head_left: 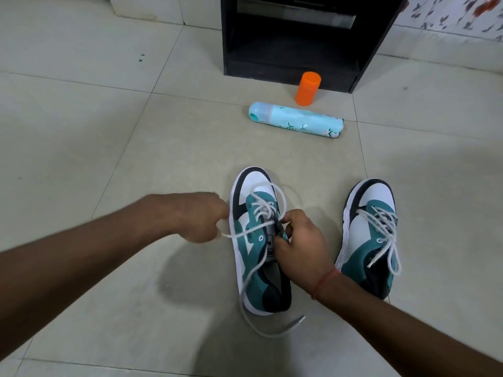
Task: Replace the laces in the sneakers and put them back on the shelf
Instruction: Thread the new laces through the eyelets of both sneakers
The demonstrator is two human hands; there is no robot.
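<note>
Sneakers are the business here, but the biggest thing in view is the pale tiled floor (81, 131), where everything sits. At its far edge stands a black shelf unit (299, 50), its lower compartment open toward the camera and apparently holding no shoes.

Both teal, white and black sneakers rest on the tiles, toes pointing toward the shelf. The right-hand sneaker (367, 235) stands alone, well apart from either hand, its white lace threaded through the eyelets with loose ends lying over the tongue; whether it is tied I cannot tell. The left-hand sneaker (255, 254) is the one being worked on. Its white lace (268, 210) crosses the lower eyelets only, while the upper ones look unfilled and a long free end trails over the floor by the heel.

A pale blue spray can (296, 119) lies on its side between the shoes and the shelf, with an orange-capped bottle (308, 88) upright just beyond it.

The left hand (201, 219) is curled, pinching a lace strand and drawing it out sideways. The right hand (302, 240) grips the shoe at the tongue, fingers bent near the eyelets.

Judging by this, lacing is partly done: the second shoe needs finishing, then both go back on the shelf.
</note>
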